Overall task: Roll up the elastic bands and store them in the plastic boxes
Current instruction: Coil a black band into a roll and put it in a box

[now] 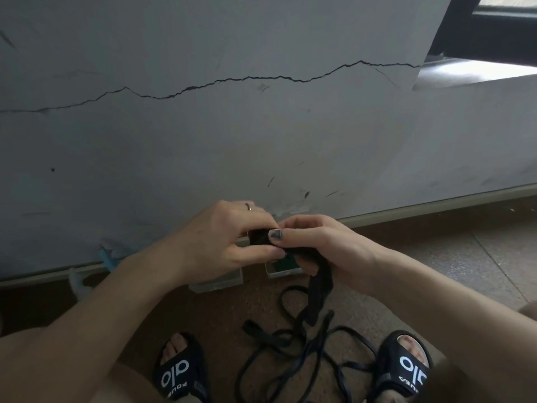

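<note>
Both hands, left hand (pixel 232 242) and right hand (pixel 316 245), are pinching a half-wound black elastic band (pixel 263 237), its tail hanging toward 6 o'clock; 2 plastic boxes (pixel 216 282) are waiting underneath. Next, likely more winding.

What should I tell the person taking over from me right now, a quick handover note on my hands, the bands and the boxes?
Left hand and right hand: both grip a partly rolled black elastic band; its loose tail hangs toward the floor.
More unrolled bands lie tangled between the sandals.
Two plastic boxes sit by the wall, mostly hidden behind the hands; contents unclear.
Left: finish this roll, box it, then the rest.
</note>
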